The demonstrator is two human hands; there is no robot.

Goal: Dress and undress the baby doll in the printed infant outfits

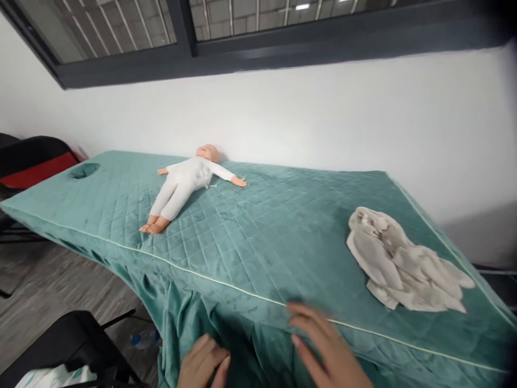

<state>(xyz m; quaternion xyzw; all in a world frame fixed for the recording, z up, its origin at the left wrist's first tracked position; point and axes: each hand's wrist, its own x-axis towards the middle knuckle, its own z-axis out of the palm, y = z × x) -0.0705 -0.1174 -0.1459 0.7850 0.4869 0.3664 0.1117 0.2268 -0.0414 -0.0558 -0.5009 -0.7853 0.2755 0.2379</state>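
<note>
My left hand (203, 362) is low in the view, in front of the hanging green cover, its fingers loosely bent and the thumb apart, with nothing seen in it. Fingers spread, my right hand (325, 347) hovers by the piped front edge of the bed and holds nothing; whether it touches the cover I cannot tell. A baby doll (183, 180) in a white bodysuit lies on its back on the green quilted bed (278, 231), arms stretched out, head toward the wall. To the right of my right hand lies a crumpled cream cloth (398, 261), apart from both hands.
A white wall (302, 116) with a dark-framed window (258, 51) runs behind the bed. A face hole (84, 171) shows at the bed's left end. Black chairs stand at far left and at lower left (76, 345), the latter bearing a white-and-green item (56, 377).
</note>
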